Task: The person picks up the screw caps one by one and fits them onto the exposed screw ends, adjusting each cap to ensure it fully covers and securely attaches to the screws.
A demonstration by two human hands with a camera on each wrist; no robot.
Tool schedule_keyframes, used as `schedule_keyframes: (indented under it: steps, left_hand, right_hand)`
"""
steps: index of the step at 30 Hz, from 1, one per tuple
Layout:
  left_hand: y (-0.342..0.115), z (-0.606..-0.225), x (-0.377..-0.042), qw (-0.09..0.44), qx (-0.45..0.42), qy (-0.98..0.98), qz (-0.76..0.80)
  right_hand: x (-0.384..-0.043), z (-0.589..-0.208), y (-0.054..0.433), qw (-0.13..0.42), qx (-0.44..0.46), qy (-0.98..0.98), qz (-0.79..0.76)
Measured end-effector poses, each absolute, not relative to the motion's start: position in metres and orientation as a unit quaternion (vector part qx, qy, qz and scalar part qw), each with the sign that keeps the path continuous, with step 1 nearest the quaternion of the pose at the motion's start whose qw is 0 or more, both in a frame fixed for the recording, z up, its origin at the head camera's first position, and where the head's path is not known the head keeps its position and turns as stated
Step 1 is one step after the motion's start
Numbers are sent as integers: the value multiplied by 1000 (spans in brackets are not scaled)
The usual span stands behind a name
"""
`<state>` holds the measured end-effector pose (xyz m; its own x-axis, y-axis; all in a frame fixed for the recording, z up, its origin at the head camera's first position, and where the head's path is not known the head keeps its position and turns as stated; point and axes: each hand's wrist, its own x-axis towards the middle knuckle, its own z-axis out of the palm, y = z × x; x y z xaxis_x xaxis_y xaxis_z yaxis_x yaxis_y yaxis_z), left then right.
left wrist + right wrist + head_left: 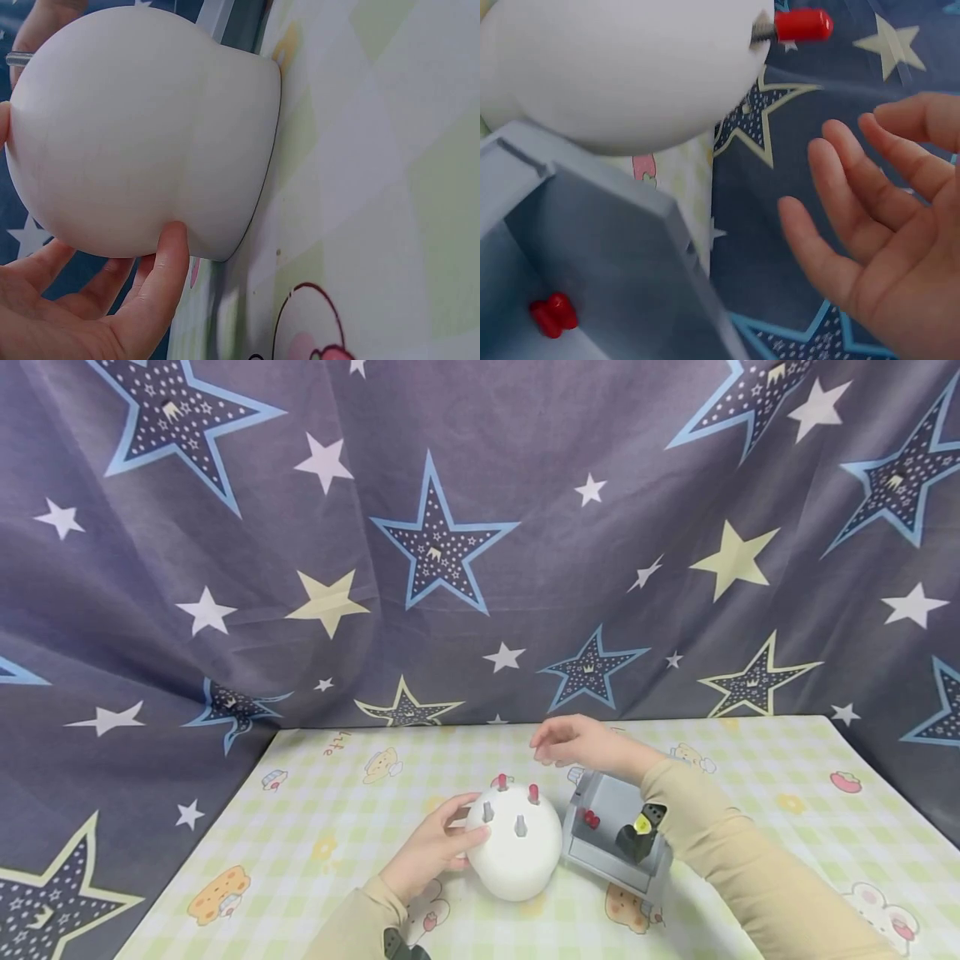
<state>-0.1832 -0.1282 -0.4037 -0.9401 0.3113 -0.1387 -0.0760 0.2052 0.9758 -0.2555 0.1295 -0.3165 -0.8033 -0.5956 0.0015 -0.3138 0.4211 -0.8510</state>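
A white ball-shaped piece with a flattened base stands on the table, threaded metal posts sticking out of its top. Two posts carry red caps; two grey posts are bare. My left hand holds the ball's left side, thumb in front and fingers spread round behind. In the left wrist view, fingertips press the smooth white surface. My right hand hovers beyond the grey tray, fingers loosely bent with nothing between them. From the right wrist, one red cap shows on its post, apart from the fingers.
Right of the ball sits a grey open tray, close beside it, with a couple of red caps inside. The right forearm passes over the tray's right part. A checked cloth covers the table; a star-patterned curtain hangs behind.
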Motion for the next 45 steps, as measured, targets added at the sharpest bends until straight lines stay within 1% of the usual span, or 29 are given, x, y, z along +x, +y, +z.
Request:
schedule_keyframes:
  steps: [9, 12, 26, 29, 39, 45]
  left_hand:
    - [-128, -405, -184, 156, 78, 755, 632]
    - [-128, -405, -184, 156, 79, 754, 633]
    - [-128, -405, -184, 154, 77, 757, 630]
    - [-128, -404, -183, 156, 77, 755, 632]
    - [-128, -404, -182, 154, 79, 757, 630]
    - [-128, -403, -181, 148, 78, 759, 629]
  right_hand:
    - [-270, -328, 164, 291, -165, 784, -522]
    - [-271, -331, 173, 321, -129, 774, -531]
    - [-274, -351, 187, 324, -35, 806, -494]
    - [-275, -355, 190, 333, -32, 811, -480]
    - [-279, -357, 189, 397, -42, 832, -386]
    - [-283, -362, 184, 413, -53, 832, -367]
